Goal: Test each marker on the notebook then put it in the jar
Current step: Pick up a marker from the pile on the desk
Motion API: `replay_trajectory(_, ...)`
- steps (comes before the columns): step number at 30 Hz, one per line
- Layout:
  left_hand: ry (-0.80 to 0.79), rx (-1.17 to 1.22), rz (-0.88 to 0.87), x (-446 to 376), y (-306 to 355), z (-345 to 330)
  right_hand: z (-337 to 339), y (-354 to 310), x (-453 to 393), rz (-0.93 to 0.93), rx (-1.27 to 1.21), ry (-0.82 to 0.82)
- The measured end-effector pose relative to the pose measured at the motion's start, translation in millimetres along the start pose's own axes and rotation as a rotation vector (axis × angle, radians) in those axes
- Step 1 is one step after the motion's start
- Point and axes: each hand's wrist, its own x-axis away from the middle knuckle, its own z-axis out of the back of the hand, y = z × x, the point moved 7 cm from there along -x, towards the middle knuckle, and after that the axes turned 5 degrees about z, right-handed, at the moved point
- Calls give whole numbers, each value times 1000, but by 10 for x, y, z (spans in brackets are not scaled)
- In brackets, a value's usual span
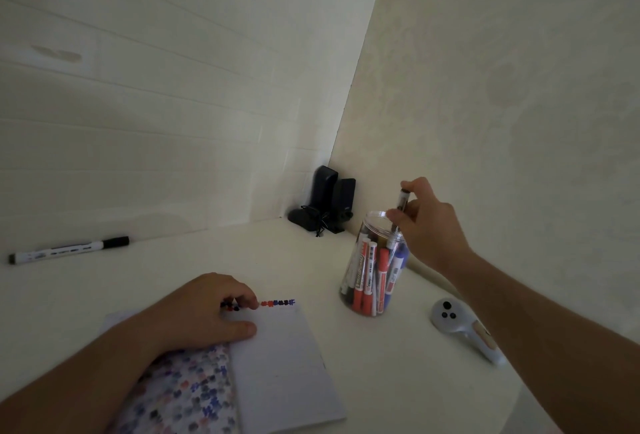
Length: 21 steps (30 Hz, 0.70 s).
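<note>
The right hand (424,222) hovered over the mouth of the clear plastic jar (375,262), its grip pinched around a dark marker (400,217) that stood nearly upright, the lower end already dipping inside the rim. The jar stood on the white worktop (294,260) toward the far right, and it held a cluster of red, blue and black markers (370,278) standing on end. The left hand (204,312) rested on the open notebook (280,364) near the front edge, fingers curled with their tips pressing the top of the right-hand page and the thumb lying flat on the paper; its grip held nothing. A short row of red, blue and black test marks (278,302) ran along the top edge of that page, just beside the fingertips, while the left-hand page was crowded with many such marks under the forearm. One more black-capped marker (69,249) lay on its side at the far left of the worktop, near the wall and well apart from the jar. A white handheld controller (464,328) lay on the worktop beneath the right forearm, and a pair of dark speakers (327,201) sat in the back corner.
</note>
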Motion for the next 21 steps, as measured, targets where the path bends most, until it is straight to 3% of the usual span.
replay_trajectory(4, 7, -2, -3, 9, 19, 6, 30, 88, 10, -60, 8, 16)
replay_trajectory(7, 5, 1, 2, 6, 25, 9, -128, 57, 50, 50, 275, -176)
replay_trajectory(9, 1, 6, 7, 10, 27, 14, -195, 121, 85, 37, 295, -231)
replay_trajectory(14, 4, 21, 17, 22, 22, 19, -266, 193, 181, 38, 353, -190)
replay_trajectory(16, 0, 25, 25, 21, 18, 20, -229, 157, 213, -13, 312, -144)
replay_trajectory(18, -4, 27, 39, 18, 15, 19, -109, 48, 210, 3, 297, 17)
replay_trajectory(21, 17, 29, 67, 30, 10, 37, -95, -457, 287, 267, 208, 251)
